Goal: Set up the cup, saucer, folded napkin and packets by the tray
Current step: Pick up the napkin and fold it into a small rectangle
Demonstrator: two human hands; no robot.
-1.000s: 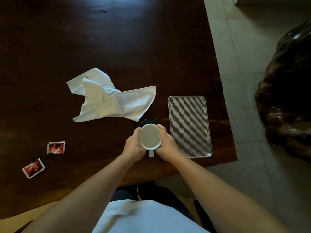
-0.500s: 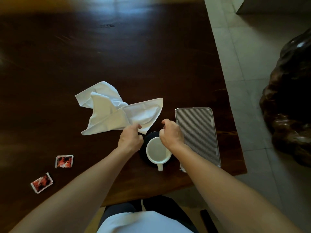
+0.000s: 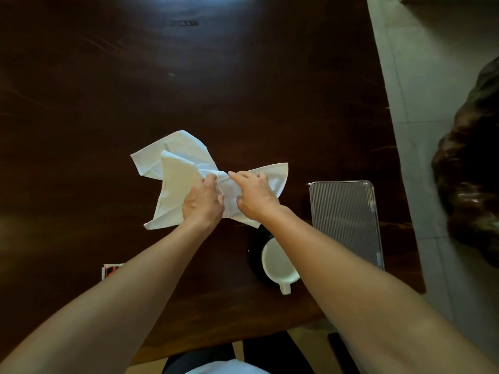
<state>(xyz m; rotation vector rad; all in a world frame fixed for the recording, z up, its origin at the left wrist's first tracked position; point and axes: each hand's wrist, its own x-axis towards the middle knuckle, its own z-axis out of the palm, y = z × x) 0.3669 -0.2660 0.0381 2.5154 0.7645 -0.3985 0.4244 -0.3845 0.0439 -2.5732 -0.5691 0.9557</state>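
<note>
A crumpled white napkin (image 3: 172,174) lies on the dark wooden table (image 3: 189,76). My left hand (image 3: 202,202) pinches its middle. My right hand (image 3: 255,197) rests on the napkin's right part, fingers spread over the cloth. A white cup (image 3: 278,265) stands on a black saucer (image 3: 255,252) near the table's front edge, partly hidden by my right forearm. The ribbed silver tray (image 3: 347,220) lies just right of the cup. One red packet (image 3: 109,269) peeks out beside my left forearm; any other packet is hidden.
The table's right edge runs past the tray, with pale floor tiles (image 3: 421,76) beyond. A large dark carved wooden piece (image 3: 475,171) stands on the floor at the far right.
Both hands left the cup on the saucer and moved up onto the napkin. The view shifted, and my left arm now covers the packets.
</note>
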